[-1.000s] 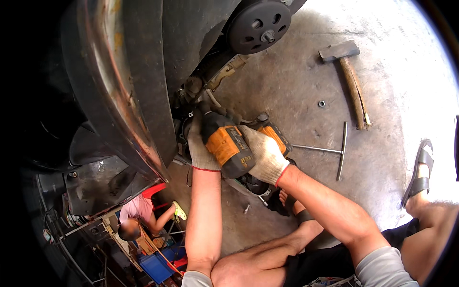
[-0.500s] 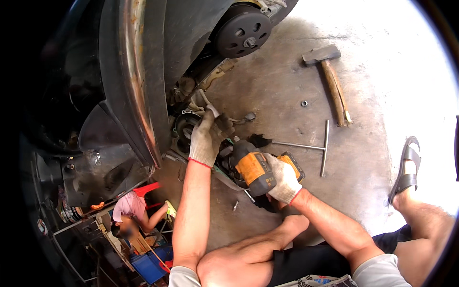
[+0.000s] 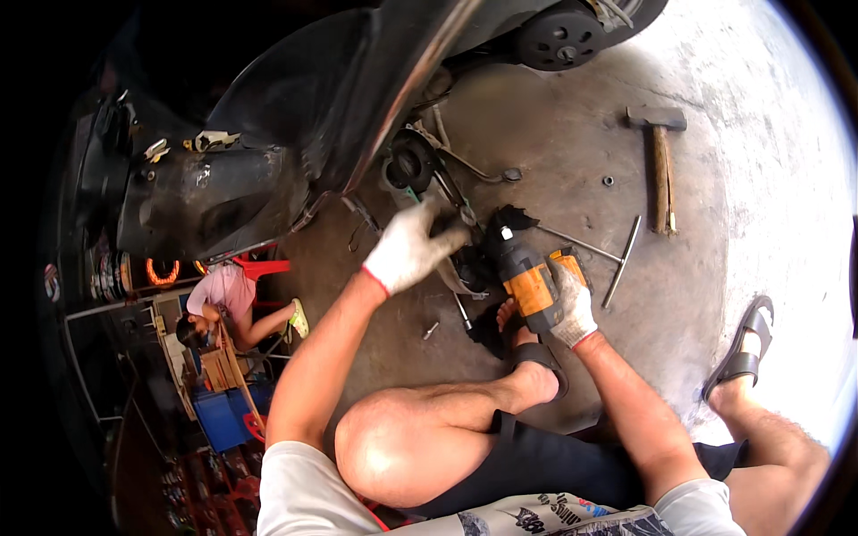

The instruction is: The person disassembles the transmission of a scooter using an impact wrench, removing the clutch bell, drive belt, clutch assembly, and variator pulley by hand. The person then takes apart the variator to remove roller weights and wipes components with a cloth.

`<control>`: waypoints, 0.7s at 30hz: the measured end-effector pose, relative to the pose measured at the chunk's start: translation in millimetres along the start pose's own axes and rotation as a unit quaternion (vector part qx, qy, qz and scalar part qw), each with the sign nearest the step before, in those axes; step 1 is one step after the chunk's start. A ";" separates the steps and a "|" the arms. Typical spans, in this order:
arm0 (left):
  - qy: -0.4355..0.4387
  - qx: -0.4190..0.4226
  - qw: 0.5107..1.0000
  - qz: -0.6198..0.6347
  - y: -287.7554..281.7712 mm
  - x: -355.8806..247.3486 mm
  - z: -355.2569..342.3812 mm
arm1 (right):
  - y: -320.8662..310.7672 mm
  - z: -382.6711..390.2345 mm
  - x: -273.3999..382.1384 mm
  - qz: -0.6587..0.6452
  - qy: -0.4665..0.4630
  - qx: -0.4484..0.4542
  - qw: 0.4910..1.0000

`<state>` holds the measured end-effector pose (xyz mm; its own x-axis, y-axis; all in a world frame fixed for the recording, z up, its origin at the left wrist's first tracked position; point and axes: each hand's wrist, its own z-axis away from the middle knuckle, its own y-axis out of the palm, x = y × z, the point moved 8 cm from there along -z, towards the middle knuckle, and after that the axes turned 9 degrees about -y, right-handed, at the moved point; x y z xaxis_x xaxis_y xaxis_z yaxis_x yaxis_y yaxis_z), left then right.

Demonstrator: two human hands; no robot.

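Pulled back since earlier from the round black engine opening (image 3: 408, 164), the white-gloved left hand (image 3: 411, 248) hovers with fingers parted, while the white-gloved right hand (image 3: 572, 304) wraps the grip of the black-and-orange cordless impact wrench (image 3: 529, 288), apparently to steady it, near the silvery T-shaped bar (image 3: 622, 262).

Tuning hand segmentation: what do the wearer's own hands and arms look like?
Left hand and right hand: off-white knit work gloves with red cuff edging; the left glove's fingers look darkly soiled. Forearms are bare below short, light grey sleeves.
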<state>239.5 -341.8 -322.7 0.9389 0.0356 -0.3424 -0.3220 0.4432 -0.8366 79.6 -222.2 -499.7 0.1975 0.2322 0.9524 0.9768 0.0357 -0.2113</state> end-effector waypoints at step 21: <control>-0.403 -0.111 0.907 -0.060 213.5 365.5 109.3 | -56.9 43.6 -15.2 0.179 0.069 0.060 0.980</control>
<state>527.3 -136.2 -579.7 0.7243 0.6814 0.1050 -0.1451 0.2995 -0.9430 17.3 -185.4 -511.7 0.5425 0.1168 0.8319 0.8282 0.0913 -0.5529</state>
